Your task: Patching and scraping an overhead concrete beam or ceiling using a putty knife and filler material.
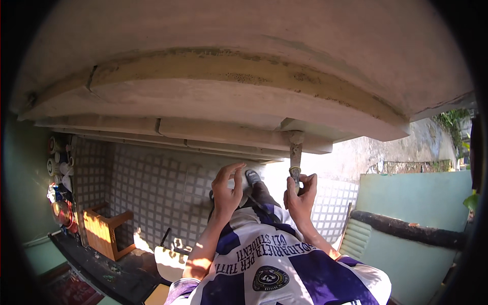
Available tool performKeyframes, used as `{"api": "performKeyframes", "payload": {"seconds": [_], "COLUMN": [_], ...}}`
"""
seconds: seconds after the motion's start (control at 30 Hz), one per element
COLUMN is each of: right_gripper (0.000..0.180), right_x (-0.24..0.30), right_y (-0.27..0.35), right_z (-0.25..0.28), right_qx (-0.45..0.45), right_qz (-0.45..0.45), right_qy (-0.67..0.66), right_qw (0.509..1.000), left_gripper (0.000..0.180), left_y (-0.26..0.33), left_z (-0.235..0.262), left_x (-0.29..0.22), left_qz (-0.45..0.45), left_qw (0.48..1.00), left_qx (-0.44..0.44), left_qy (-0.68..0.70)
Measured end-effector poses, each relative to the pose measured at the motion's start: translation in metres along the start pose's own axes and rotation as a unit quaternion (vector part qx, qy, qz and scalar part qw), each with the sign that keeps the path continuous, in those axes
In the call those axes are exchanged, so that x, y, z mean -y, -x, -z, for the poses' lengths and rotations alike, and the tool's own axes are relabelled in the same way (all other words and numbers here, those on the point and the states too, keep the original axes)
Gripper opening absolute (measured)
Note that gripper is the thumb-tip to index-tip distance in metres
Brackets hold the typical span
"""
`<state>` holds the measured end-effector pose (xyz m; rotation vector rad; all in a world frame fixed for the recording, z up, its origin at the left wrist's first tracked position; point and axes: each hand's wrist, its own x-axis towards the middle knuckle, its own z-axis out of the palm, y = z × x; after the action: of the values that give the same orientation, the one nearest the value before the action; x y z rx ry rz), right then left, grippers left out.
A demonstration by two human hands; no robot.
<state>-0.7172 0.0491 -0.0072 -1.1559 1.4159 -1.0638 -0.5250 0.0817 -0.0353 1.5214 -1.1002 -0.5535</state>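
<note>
Both my arms reach up toward a stepped concrete ledge (pixel 229 132) overhead. My right hand (pixel 301 195) grips the handle of a narrow putty knife (pixel 295 155). Its pale, smeared blade points up and touches the underside of the ledge near the right end. My left hand (pixel 227 188) is raised beside it, fingers curled around a pale object with a dark end (pixel 251 177); what it is I cannot tell. The two hands are about a hand's width apart. My purple and white shirt (pixel 274 264) fills the bottom of the view.
A wall of small square tiles (pixel 152 188) runs behind the hands. At left stand a wooden stool (pixel 104 231) and a shelf with several small containers (pixel 58 178). At right are a pale green panel (pixel 417 195), a dark pipe (pixel 406 229) and plants (pixel 452 122).
</note>
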Motion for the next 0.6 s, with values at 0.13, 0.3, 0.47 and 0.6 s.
{"api": "performKeyframes", "payload": {"seconds": [0.13,0.3,0.47,0.6], "right_gripper": [0.024,0.026,0.027,0.029], "right_x": [-0.011,0.021,0.011,0.018], "right_y": [0.001,0.005,0.005,0.007], "right_z": [-0.009,-0.033,-0.044,-0.051], "right_qx": [-0.039,-0.055,-0.078,-0.093], "right_qz": [0.167,0.089,0.143,0.157], "right_qy": [0.145,0.149,0.140,0.129], "right_qw": [0.974,0.983,0.977,0.975], "left_gripper": [0.026,0.029,0.028,0.029], "left_y": [0.014,0.015,0.016,0.021], "left_z": [0.029,0.063,0.088,0.096], "left_x": [0.025,0.049,0.057,0.063], "left_qz": [0.019,0.019,0.026,0.023], "left_qw": [1.000,0.999,0.999,1.000], "left_qx": [-0.013,-0.026,-0.017,-0.004], "left_qy": [0.004,0.022,0.011,0.013]}}
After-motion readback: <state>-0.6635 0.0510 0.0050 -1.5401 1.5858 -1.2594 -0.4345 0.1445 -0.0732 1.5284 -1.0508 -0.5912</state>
